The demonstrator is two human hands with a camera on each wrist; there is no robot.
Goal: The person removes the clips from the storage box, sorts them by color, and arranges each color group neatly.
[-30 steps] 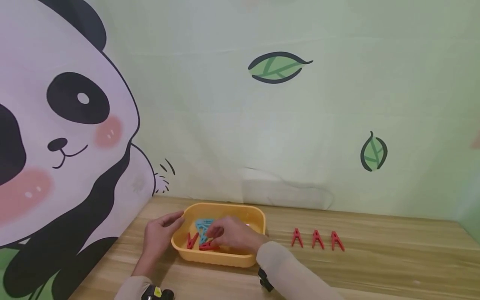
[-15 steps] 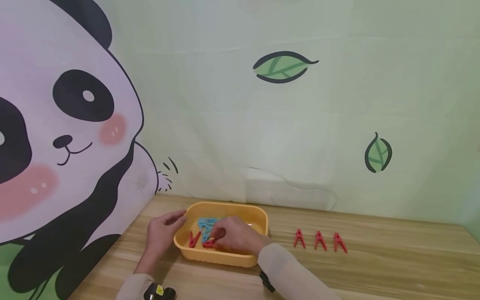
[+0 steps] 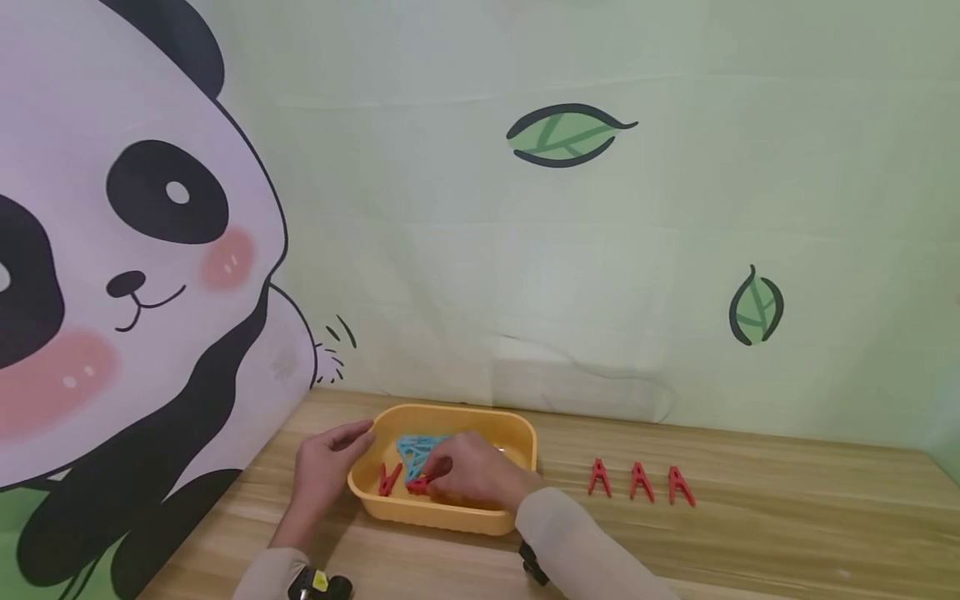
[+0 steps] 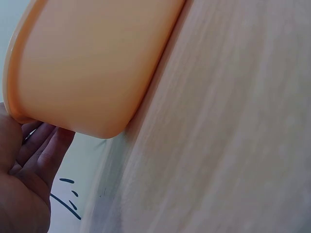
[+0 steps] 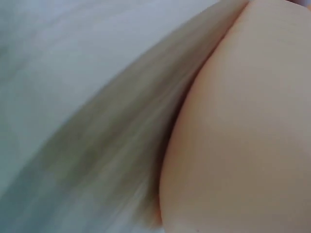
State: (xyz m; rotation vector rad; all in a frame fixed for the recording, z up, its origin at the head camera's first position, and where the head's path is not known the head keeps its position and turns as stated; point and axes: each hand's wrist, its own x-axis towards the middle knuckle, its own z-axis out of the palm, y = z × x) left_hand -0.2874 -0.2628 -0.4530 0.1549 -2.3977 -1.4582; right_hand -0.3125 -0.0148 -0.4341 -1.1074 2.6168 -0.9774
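Note:
A yellow plastic basin point(image 3: 442, 521) stands on the wooden table. My left hand point(image 3: 322, 467) holds its left end at the rim; in the left wrist view the fingers point(image 4: 53, 153) lie against the outer wall point(image 4: 92, 68). Inside the basin, my right hand point(image 3: 472, 468) pinches a red clothespin point(image 3: 417, 486) low near the front wall, and the hand covers part of it. Another red clothespin point(image 3: 388, 479) lies to its left, legs spread upward. Several light blue clothespins point(image 3: 417, 446) lie together behind, partly hidden by the right hand.
To the right of the basin, three red clothespins stand in a row: the left one point(image 3: 599, 477), the middle one point(image 3: 641, 482) and the right one point(image 3: 680, 485). A printed backdrop point(image 3: 420, 250) with a panda and leaves rises behind the table point(image 3: 810, 517).
The head view has shifted slightly. The red clothespin at my right fingertips has turned, so less of its length shows. More of the blue clothespins shows beside the right hand. My left hand stays at the rim.

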